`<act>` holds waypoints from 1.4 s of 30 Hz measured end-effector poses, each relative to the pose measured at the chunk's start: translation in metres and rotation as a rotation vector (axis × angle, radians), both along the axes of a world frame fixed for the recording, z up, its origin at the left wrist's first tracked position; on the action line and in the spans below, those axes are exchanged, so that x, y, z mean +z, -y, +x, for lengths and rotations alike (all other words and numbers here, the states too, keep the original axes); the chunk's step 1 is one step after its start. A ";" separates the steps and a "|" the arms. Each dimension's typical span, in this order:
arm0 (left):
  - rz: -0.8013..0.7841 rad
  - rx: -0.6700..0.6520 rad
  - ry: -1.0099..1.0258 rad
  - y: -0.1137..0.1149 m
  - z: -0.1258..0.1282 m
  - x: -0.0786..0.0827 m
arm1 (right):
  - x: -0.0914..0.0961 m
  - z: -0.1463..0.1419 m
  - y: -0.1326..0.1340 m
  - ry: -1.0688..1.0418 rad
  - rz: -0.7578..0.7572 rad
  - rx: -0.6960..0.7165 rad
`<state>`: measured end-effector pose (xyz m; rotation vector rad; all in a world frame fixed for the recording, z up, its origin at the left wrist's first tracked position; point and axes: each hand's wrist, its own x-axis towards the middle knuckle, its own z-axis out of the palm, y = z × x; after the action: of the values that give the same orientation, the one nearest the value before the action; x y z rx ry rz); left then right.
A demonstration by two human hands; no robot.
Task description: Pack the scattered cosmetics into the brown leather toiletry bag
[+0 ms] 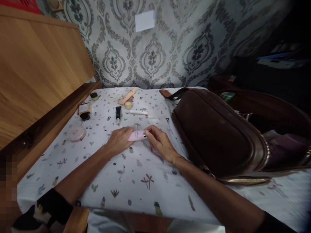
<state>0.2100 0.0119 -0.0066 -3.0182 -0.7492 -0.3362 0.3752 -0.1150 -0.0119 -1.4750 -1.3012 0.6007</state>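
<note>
A small pink tube [136,135] lies across the patterned white cloth [136,174], held between both hands. My left hand [119,140] grips its left end with curled fingers. My right hand [159,141] pinches the silvery cap end at the right. Behind them lie a black tube [118,114], a white stick with a red tip [139,112], a beige tube [127,95] and a small yellowish jar [128,105].
A large brown zipped bag [218,132] stands open at the right. At the left are a round pink compact [76,133], a glittery case [84,108], a dark round pot [85,116] and a green-lidded pot [94,95]. A wooden headboard [39,74] rises on the left.
</note>
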 end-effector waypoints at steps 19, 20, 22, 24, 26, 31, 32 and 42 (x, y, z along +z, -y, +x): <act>-0.035 0.021 0.049 0.003 -0.002 0.004 | 0.000 -0.006 0.006 -0.030 0.095 0.025; -0.040 0.016 0.062 0.002 -0.002 0.003 | 0.000 -0.006 0.007 -0.022 0.090 0.020; -0.048 0.007 0.081 0.000 -0.002 0.001 | 0.002 -0.006 0.008 -0.013 0.071 0.011; -0.051 -0.006 0.095 -0.001 -0.003 -0.001 | 0.003 -0.006 0.009 -0.014 0.052 -0.002; -0.040 -0.014 0.111 -0.003 -0.003 -0.003 | 0.004 -0.006 0.009 -0.020 0.038 -0.015; 0.000 -0.011 0.126 -0.008 -0.003 -0.007 | 0.006 -0.007 0.011 -0.032 0.023 -0.036; 0.004 -0.027 0.135 -0.009 -0.003 -0.007 | 0.006 -0.007 0.011 -0.040 0.021 -0.045; 0.137 -0.245 0.380 0.016 0.017 0.021 | 0.017 -0.001 0.010 -0.110 0.013 -0.218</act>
<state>0.2265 -0.0044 0.0139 -2.9471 -0.3417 -0.9446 0.3738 -0.1248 0.0050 -1.5275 -1.0415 0.5211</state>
